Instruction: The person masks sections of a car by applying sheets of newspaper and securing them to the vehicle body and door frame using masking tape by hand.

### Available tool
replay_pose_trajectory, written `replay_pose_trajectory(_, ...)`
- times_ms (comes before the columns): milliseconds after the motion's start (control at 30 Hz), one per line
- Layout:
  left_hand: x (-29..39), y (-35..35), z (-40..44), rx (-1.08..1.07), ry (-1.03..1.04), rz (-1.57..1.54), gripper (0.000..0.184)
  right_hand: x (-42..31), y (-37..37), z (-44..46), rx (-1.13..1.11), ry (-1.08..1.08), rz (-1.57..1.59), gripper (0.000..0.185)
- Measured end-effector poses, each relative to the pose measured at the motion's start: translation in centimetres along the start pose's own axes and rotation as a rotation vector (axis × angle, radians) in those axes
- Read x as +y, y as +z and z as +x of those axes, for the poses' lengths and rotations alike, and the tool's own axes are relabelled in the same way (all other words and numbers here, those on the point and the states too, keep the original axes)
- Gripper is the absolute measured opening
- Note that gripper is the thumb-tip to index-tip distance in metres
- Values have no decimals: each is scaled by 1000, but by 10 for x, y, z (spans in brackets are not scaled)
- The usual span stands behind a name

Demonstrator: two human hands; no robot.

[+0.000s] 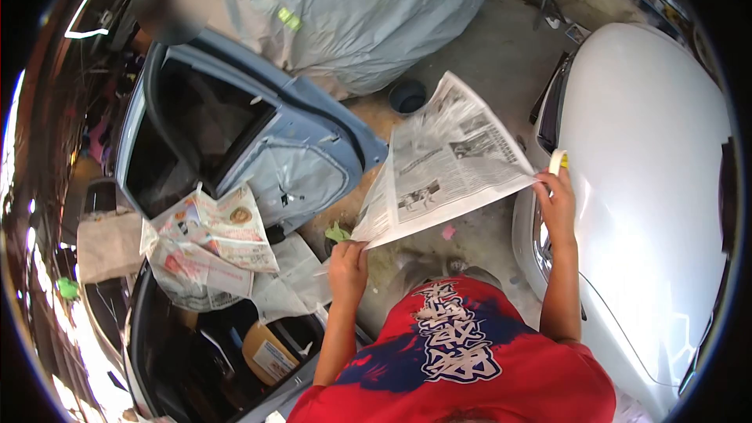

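Note:
A newspaper sheet [446, 153] is spread out in the air in front of me, held by its two near corners. My left hand [347, 268] is closed on its left corner. The right corner is pinched in my right hand [557, 197], close to the white car's front. A roll of masking tape [557, 161] is also at the right hand, against the fingers. Left of the sheet stands a blue-grey car door [301, 121] with clear film on its inner panel. More newspaper [207, 243] with coloured print lies over another door part, near my left hand.
A white car body [650, 188] takes up the right side. At the back, a grey cover [360, 16] drapes a large object, with a dark bucket [407, 97] beside it. A brown cardboard piece [268, 351] lies at lower left. The floor [478, 55] is concrete.

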State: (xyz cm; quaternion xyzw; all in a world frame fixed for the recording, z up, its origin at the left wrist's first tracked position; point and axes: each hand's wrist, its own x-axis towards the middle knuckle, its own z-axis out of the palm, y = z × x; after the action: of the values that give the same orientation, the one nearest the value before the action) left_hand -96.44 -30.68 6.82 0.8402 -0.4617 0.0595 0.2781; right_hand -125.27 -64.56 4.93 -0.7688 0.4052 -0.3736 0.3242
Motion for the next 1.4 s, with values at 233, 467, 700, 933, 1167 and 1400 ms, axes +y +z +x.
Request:
replay_pose_trajectory(233, 8, 85, 114, 20, 162, -156, 18, 3, -32, 58, 280, 18, -55, 16)
replay_pose_trajectory(467, -32, 170, 244, 166, 142, -179, 16, 11, -18, 191, 304, -145, -264, 19)
replay_pose_trajectory(700, -66, 216, 381, 175, 67, -162, 14, 28, -30, 343, 303, -240, -413, 19)
replay_pose_trajectory(933, -91, 242, 412, 124, -27, -95, 16, 86, -28, 508, 195, -193, -333, 21)
replay_pose_trajectory(1167, -97, 241, 426, 286, -318, -395, 13, 267, 68, 704, -238, -211, -317, 28)
replay_pose_trajectory(1400, -50, 263, 520, 146, -141, -173, 15, 463, 176, 829, -456, -38, -980, 39)
